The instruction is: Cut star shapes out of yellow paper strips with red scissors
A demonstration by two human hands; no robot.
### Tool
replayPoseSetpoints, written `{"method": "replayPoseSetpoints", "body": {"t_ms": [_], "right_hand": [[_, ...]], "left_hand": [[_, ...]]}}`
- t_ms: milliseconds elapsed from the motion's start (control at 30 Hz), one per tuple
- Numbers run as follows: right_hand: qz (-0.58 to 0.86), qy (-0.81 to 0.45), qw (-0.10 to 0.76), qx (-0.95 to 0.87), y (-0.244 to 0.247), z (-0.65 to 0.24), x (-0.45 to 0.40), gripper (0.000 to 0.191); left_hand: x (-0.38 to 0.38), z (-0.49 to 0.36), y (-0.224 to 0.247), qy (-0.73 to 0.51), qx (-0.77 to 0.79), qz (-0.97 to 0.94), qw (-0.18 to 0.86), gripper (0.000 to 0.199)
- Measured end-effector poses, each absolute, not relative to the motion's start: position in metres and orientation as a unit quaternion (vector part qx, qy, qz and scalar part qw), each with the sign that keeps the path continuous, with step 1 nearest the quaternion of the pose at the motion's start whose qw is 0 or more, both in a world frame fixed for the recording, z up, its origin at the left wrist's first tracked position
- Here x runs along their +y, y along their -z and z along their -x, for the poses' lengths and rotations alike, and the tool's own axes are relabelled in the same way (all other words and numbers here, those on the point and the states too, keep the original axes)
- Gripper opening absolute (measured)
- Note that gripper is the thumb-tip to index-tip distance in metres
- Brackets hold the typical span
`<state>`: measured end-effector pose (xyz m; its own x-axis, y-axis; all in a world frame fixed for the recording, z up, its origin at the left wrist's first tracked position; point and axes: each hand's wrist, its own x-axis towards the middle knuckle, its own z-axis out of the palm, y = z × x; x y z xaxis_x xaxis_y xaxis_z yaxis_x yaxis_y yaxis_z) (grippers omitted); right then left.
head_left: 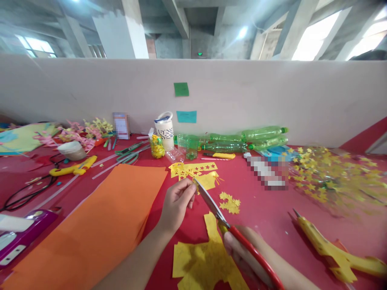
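Note:
My left hand [178, 199] is closed in a pinch near the scissor tips; what it holds between thumb and fingers is too small to make out. My right hand [246, 249] grips red-handled scissors [211, 204], whose blades point up and left to my left fingertips. Beneath the scissors lies a large yellow sheet [193, 257] with cut edges. A small pile of yellow stars [230, 203] rests to the right of the blades. Beyond my left hand are yellow strips with star-shaped holes [207, 167] and another yellow piece [209, 181].
Orange paper [99, 225] covers the left of the red table. A yellow glue gun [326, 245] lies at right, near a yellow star bunch [320, 173]. Green bottles [226, 146], a white cup [165, 133] and a second yellow glue gun [74, 167] are farther back.

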<state>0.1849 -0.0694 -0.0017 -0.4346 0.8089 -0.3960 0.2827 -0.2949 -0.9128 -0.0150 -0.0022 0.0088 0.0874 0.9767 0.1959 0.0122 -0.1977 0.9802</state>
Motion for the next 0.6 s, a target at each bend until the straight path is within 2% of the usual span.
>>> {"method": "replayPoseSetpoints", "body": {"t_ms": [167, 400, 600], "right_hand": [[0.511, -0.618, 0.234, -0.549, 0.005, -0.184, -0.069, 0.053], [0.498, -0.617, 0.220, -0.569, -0.015, -0.184, -0.067, 0.052], [0.489, -0.618, 0.222, -0.574, -0.022, -0.181, -0.067, 0.054]], "left_hand": [[-0.003, 0.012, -0.011, -0.552, 0.441, -0.589, 0.392, 0.026], [-0.005, 0.014, -0.011, -0.538, 0.410, -0.570, 0.467, 0.025], [-0.003, 0.015, -0.010, -0.532, 0.411, -0.581, 0.458, 0.024]]}}
